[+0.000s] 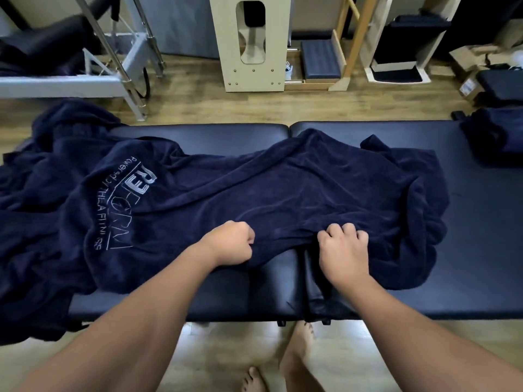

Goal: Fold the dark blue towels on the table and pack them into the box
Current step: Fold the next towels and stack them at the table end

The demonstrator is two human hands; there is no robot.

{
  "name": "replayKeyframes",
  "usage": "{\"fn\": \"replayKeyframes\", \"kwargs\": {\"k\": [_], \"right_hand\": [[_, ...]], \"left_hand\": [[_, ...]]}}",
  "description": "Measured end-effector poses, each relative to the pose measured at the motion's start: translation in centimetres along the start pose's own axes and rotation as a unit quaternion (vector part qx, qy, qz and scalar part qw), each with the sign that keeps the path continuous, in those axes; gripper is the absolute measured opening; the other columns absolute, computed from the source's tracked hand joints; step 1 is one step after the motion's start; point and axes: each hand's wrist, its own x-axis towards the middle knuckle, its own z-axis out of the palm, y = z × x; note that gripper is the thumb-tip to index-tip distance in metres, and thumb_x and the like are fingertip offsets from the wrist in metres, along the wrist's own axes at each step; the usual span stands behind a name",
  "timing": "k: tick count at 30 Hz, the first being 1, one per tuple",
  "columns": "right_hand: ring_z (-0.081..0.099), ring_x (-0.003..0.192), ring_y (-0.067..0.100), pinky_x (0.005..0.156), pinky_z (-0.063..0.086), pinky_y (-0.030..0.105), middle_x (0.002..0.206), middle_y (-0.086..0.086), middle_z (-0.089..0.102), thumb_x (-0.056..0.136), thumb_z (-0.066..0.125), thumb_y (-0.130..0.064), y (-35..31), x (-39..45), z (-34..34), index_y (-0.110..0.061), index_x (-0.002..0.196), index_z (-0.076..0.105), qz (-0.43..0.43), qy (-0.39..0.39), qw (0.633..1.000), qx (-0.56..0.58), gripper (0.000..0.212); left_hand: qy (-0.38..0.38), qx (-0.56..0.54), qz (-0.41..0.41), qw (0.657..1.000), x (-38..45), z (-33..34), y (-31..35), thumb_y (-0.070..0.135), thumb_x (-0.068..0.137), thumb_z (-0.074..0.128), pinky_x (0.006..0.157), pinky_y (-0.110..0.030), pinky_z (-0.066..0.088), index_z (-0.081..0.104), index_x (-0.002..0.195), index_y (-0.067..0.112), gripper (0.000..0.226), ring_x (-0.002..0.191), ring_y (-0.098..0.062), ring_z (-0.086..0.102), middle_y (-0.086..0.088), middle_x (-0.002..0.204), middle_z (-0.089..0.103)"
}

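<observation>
Terry-cloth dark blue towel (283, 193), soft and limp, lies crumpled on the padded tabletop (481, 222)
Its near hem is pinched by the left hand (230, 244) and gripped by the right hand (343, 250); corners would be better held

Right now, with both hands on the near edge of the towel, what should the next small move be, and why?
Probably draw that edge apart and flatten it. The left hand and right hand both grip the near edge of the dark blue towel close together, and the cloth lies wrinkled and bunched across the padded table, too uneven for a clean fold.
</observation>
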Motion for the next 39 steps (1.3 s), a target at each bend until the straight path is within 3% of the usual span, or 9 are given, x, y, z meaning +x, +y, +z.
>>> {"fn": "replayKeyframes", "kwargs": {"k": [5,10,15,23,26,30,33,35,39], "right_hand": [[0.052,0.069,0.031,0.062,0.045,0.041,0.066,0.004,0.056,0.059,0.076,-0.01,-0.5,-2.6,-0.7,-0.016,0.072,0.054,-0.081,0.016,0.996,0.03,0.027],[0.054,0.085,0.032,0.072,0.038,0.044,0.094,0.005,0.058,0.055,0.087,-0.058,0.3,-4.5,-1.0,-0.021,0.091,0.062,0.039,-0.098,0.994,-0.011,0.057],[0.056,0.084,0.031,0.073,0.038,0.043,0.083,0.002,0.062,0.057,0.091,-0.051,-0.6,-4.4,-1.0,-0.021,0.085,0.064,0.021,-0.109,0.994,-0.005,0.05],[0.055,0.08,0.031,0.07,0.037,0.039,0.078,0.001,0.06,0.065,0.079,-0.021,0.1,-3.6,-2.0,-0.018,0.074,0.066,0.035,-0.1,0.994,-0.006,0.016],[0.057,0.087,0.029,0.073,0.04,0.037,0.08,0.0,0.062,0.071,0.058,-0.03,0.5,-3.5,-3.2,-0.017,0.067,0.058,-0.023,-0.262,0.963,0.061,0.014],[0.051,0.058,0.023,0.055,0.039,0.039,0.051,-0.001,0.049,0.057,0.054,-0.032,2.1,-3.8,-4.6,-0.007,0.061,0.051,0.004,-0.427,0.875,0.229,0.025],[0.055,0.062,0.02,0.057,0.042,0.035,0.061,-0.006,0.057,0.076,0.056,-0.042,2.6,-4.8,-5.3,-0.012,0.063,0.051,0.046,-0.387,0.893,0.224,0.033],[0.061,0.075,0.022,0.066,0.053,0.036,0.076,-0.005,0.063,0.086,0.051,-0.042,2.7,-5.4,-5.4,-0.019,0.074,0.057,0.065,-0.326,0.922,0.196,0.028],[0.064,0.085,0.028,0.072,0.052,0.038,0.091,-0.001,0.065,0.091,0.047,-0.032,3.8,-5.9,-5.2,-0.022,0.085,0.057,0.131,-0.207,0.953,0.176,0.015]], "left_hand": [[-0.078,0.004,-0.005,0.997,-1.6,-1.2,-0.9,0.001,0.067,0.038,0.047,-0.03,0.024,0.035,0.056,0.016,0.019,0.054,-0.019,0.031,0.0,0.052,0.034],[-0.197,0.039,-0.01,0.98,-2.9,-1.2,-1.3,-0.016,0.063,0.047,0.041,-0.024,0.012,0.024,0.054,0.015,0.038,0.042,-0.009,0.019,0.005,0.044,0.024],[-0.295,0.124,-0.047,0.946,-3.4,0.8,-1.4,-0.011,0.052,0.057,0.042,-0.023,0.028,0.056,0.061,0.007,0.02,0.051,-0.024,0.043,-0.011,0.052,0.046],[-0.274,0.269,-0.061,0.922,-4.7,2.9,-0.9,0.001,0.072,0.048,0.057,-0.032,0.045,0.061,0.084,0.009,0.02,0.069,-0.032,0.058,-0.011,0.079,0.063],[-0.283,0.339,-0.095,0.892,-5.3,2.9,-2.0,0.013,0.082,0.052,0.081,-0.039,0.057,0.061,0.086,0.01,0.011,0.087,-0.035,0.066,-0.005,0.08,0.059],[-0.434,0.337,-0.15,0.822,-5.6,2.6,-1.9,0.003,0.097,0.047,0.107,-0.04,0.046,0.07,0.105,-0.002,0.025,0.102,-0.03,0.06,-0.013,0.098,0.069],[-0.363,0.292,-0.094,0.88,-5.0,1.4,0.0,-0.002,0.094,0.046,0.089,-0.036,0.055,0.07,0.098,0.0,0.025,0.09,-0.029,0.067,-0.006,0.077,0.066],[-0.228,0.269,-0.047,0.935,-4.1,1.0,1.1,0.004,0.089,0.046,0.067,-0.035,0.051,0.059,0.089,0.012,0.015,0.08,-0.024,0.061,-0.006,0.091,0.064],[-0.122,0.247,0.005,0.961,-1.2,1.0,3.4,0.011,0.086,0.043,0.061,-0.033,0.043,0.049,0.079,0.02,0.013,0.078,-0.019,0.057,0.003,0.089,0.056]]}}
